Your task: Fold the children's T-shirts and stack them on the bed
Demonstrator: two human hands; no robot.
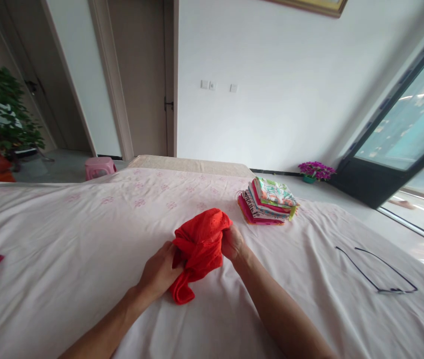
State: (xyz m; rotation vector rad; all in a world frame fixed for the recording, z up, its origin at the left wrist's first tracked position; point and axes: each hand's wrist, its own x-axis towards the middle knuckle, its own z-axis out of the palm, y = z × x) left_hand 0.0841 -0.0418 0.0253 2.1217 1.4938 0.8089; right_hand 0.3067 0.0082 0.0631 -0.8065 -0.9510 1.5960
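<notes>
Forearms [275, 301] reach in, left hand [161, 269] and right hand [233, 243] curled closed on the red cloth [201, 244], bunched left of the stack [273, 193] and nearer; light edge pinches should free its folds without twisting.

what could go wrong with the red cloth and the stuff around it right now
The red cloth is bunched between the left hand and right hand, with an end hanging down, so it could end up creased or twisted. The folded stack sits just beyond the right hand and looks slightly uneven; a bump might topple it. The glasses lie open on the wrinkled sheet, right of the right arm, where a careless sweep could catch them.
</notes>
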